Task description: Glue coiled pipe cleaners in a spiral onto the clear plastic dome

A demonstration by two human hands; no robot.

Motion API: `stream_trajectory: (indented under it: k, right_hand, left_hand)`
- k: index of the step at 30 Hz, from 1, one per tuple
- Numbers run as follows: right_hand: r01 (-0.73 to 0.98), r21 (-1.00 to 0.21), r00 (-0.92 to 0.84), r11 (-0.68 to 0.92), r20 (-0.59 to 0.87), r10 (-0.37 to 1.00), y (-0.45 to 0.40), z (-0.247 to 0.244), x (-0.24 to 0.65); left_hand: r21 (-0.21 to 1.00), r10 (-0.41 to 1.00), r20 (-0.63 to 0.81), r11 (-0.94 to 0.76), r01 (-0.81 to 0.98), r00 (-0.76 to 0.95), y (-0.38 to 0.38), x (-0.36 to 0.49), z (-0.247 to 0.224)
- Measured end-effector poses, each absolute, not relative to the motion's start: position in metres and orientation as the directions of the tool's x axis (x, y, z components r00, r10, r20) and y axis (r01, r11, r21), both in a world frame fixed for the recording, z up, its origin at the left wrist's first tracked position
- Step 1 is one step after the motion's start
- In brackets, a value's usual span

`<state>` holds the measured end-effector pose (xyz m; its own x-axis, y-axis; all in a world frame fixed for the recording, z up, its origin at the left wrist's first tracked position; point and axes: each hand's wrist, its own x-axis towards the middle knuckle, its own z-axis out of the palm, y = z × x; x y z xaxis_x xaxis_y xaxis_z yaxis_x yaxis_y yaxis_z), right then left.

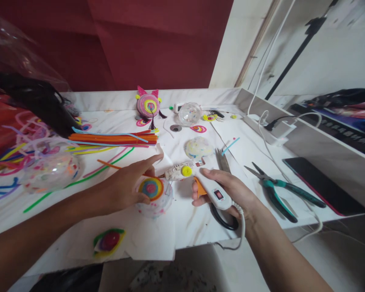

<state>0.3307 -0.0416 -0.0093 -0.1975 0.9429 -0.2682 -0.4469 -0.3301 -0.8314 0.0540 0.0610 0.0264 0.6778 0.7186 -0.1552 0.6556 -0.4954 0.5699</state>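
My right hand (231,188) grips a white hot glue gun (214,190), its fingers at the orange trigger. The gun's nozzle points left and reaches the edge of a round pipe-cleaner coil (151,188) in orange, yellow, blue and red. Thumb and fingers of my left hand (124,182) close around that coil, which lies on a clear half-ball (155,207) with coloured specks. An orange pipe-cleaner end (108,164) sticks out behind my left hand. Close to me, an eye-shaped pipe-cleaner piece (108,241) in green, yellow and red rests on white paper (152,239).
Green-handled pliers (275,188), scissors (222,160) and a dark phone (319,184) lie right. Left are a pipe-cleaner bundle (115,138) and a speckled clear ball (53,168). A pink decorated ball (149,105) stands behind. The gun's cord (241,227) hangs over the front edge.
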Motion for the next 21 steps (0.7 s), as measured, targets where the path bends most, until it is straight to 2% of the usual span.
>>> stream_trajectory:
  k: [11, 21]
  right_hand:
    - [-0.450, -0.827, -0.184, -0.336, -0.283, 0.941, -0.0425, -0.0068, 0.3302]
    - [-0.418, -0.845, -0.173, -0.332, -0.285, 0.943, -0.0470, 0.0002, 0.3309]
  left_hand:
    - [0.559, 0.748, -0.223, -0.427, 0.710, 0.625, 0.0583, 0.0581, 0.0294]
    - [0.564, 0.727, -0.193, -0.467, 0.681, 0.659, 0.0589, 0.0550, 0.0287]
